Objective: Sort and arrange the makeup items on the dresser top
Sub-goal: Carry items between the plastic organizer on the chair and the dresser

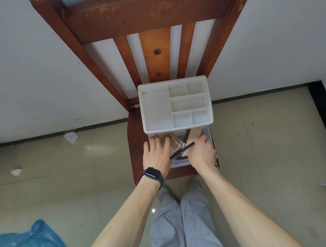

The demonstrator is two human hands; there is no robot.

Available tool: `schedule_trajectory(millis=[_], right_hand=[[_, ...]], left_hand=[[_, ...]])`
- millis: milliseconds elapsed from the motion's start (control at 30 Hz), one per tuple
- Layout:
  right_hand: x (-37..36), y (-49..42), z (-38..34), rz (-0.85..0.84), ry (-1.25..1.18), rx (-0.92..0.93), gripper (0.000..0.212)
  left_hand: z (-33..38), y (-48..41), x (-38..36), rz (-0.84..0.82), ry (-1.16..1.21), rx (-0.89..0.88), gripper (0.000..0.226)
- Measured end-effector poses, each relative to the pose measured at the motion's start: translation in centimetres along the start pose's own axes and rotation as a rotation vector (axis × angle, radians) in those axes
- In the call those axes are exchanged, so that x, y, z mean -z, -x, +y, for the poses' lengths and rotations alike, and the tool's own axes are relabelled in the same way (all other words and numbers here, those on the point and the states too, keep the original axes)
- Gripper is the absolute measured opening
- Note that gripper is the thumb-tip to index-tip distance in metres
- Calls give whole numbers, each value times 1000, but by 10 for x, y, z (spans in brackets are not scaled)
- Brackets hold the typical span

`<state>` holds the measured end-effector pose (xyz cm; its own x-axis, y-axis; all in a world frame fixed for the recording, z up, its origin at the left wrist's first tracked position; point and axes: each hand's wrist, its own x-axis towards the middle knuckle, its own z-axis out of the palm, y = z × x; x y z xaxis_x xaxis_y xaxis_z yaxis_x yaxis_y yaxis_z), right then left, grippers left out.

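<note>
Matt white plastic organizer, clear plastic drawer, scuffed red-brown wooden chair, glossy floor tiles

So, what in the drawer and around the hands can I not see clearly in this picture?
All in the head view.
- Drawer contents below the left hand and right hand: the hands cover them.
- Back of the drawer: hidden under the organizer.
- Whether the right hand holds the pencil: its fingertips curl out of sight.
- Palette shades: too blurred.
</note>
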<state>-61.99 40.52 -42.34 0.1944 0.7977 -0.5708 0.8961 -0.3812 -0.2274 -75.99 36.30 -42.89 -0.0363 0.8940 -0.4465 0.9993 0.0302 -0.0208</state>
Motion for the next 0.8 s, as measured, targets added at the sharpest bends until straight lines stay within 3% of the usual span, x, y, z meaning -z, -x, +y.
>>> schedule_trajectory(millis=[133, 267, 400, 633, 800], right_hand=[[-6, -5, -3, -32, 3, -26, 45], [-12, -6, -3, -84, -212, -213, 42], [-15, -8, -2, -129, -323, -269, 36], [-7, -10, 8, -73, -424, -203, 21], [-2, -2, 18, -107, -750, -275, 15]], left_hand=[[-7, -1, -6, 60, 52, -52, 74], [-12, -3, -3, 67, 97, -82, 74], [-10, -4, 10, 16, 187, -52, 70], [-21, 5, 27, 74, 425, -59, 64], [-31, 21, 35, 71, 693, -11, 67]])
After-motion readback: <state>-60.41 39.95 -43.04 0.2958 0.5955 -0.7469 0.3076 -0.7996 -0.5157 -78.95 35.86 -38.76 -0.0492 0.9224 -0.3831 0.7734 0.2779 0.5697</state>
